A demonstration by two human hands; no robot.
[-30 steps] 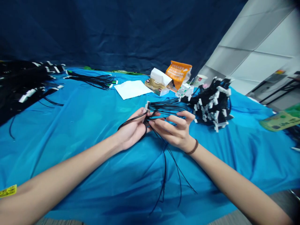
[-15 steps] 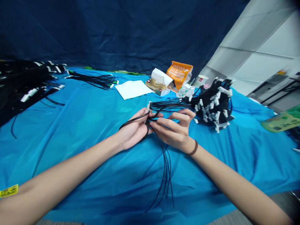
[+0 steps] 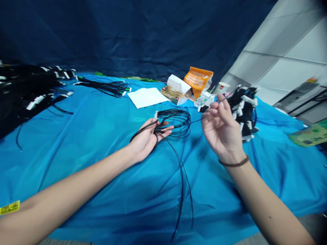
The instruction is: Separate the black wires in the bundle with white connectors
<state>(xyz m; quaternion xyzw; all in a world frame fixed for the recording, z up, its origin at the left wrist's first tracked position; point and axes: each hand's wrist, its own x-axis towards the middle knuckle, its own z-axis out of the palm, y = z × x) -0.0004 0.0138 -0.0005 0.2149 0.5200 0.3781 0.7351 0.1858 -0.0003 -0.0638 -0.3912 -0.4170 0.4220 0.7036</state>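
Observation:
My left hand (image 3: pixel 145 139) is closed around a bundle of thin black cables (image 3: pixel 180 122) above the middle of the blue cloth. The cables loop out to the right, and a white connector (image 3: pixel 156 115) stands up beside the thumb. Loose cable ends hang down towards the front edge. To the right, my right hand (image 3: pixel 222 129) is raised with bent fingers, pinching a thin black cable that runs back towards the bundle. Behind it lies a pile of black cables with white connectors (image 3: pixel 246 109), partly hidden by the hand.
A large heap of black cables (image 3: pixel 28 88) covers the far left. A smaller cable bunch (image 3: pixel 102 86), white paper (image 3: pixel 148 97), a brown packet (image 3: pixel 173 93), an orange bag (image 3: pixel 198 81) and a paper cup (image 3: pixel 221 87) lie at the back. A green-yellow packet (image 3: pixel 310 134) is at right.
My right hand has moved away from the bundle to the right and turned upward, drawing a cable out. The bundle's far ends now curl into loops near my left hand, which stays in place.

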